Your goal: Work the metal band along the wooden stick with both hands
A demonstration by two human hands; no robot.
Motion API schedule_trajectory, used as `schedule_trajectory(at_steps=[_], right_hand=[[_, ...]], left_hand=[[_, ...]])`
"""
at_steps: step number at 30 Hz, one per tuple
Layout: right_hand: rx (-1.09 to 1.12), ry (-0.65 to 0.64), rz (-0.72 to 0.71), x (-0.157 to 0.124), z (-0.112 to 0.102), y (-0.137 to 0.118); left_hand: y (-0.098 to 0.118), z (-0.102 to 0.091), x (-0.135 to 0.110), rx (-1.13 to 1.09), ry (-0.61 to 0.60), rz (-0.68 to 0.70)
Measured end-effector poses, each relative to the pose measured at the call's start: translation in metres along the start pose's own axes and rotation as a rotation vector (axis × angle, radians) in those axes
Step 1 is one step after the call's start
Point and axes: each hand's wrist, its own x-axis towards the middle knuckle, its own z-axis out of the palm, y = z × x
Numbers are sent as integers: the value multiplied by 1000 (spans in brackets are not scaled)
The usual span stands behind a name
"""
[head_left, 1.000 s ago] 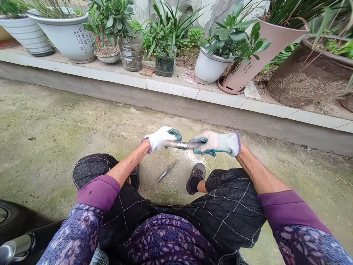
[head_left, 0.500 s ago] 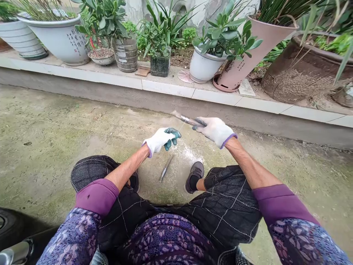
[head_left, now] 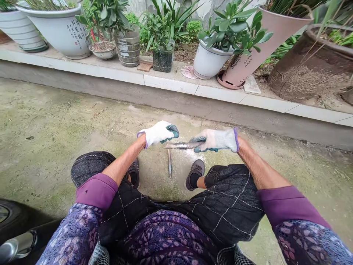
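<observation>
In white-and-green work gloves, my right hand point(head_left: 208, 141) grips a slim brownish stick point(head_left: 190, 145), held nearly level and pointing left. A shiny silver wrapping covers part of the stick near its left end. My left hand point(head_left: 168, 133) is closed just above that end, fingers bent down. The thin strand it pinched earlier is hard to see now. Below the stick's tip is a second narrow piece point(head_left: 169, 163), brown above and silvery lower down. I cannot tell whether it hangs or rests on the ground.
White powder is scattered on the concrete ground point(head_left: 91, 121) near my right shoe point(head_left: 196, 173). Ahead runs a low tiled ledge point(head_left: 171, 84) with several potted plants, among them a white pot point(head_left: 208, 62) and a brown jar point(head_left: 303, 73). A dark object with a silvery cylinder point(head_left: 19, 244) is at lower left.
My right hand has lowered and levelled the stick, bringing its tip from above my left hand to below it. My left hand rose slightly. The narrow piece below swung from slanted to upright in view.
</observation>
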Motion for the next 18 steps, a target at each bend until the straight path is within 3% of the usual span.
schedule_trajectory(at_steps=[3, 6, 8, 11, 15, 18], right_hand=[[-289, 108, 114, 14, 5, 0], [-451, 314, 229, 23, -2, 7], [-409, 483, 254, 21, -12, 13], [-72, 647, 215, 10, -23, 15], [429, 561, 48, -4, -19, 3], [491, 298, -15, -8, -11, -2]], left_hand=[[6, 11, -4, 54, 13, -94], [13, 20, -7, -22, 93, -142], [17, 22, -9, -132, 110, -135], [17, 18, -8, -272, 102, -106], [6, 14, -1, -346, 142, -78], [-2, 12, 4, -297, 144, -77]])
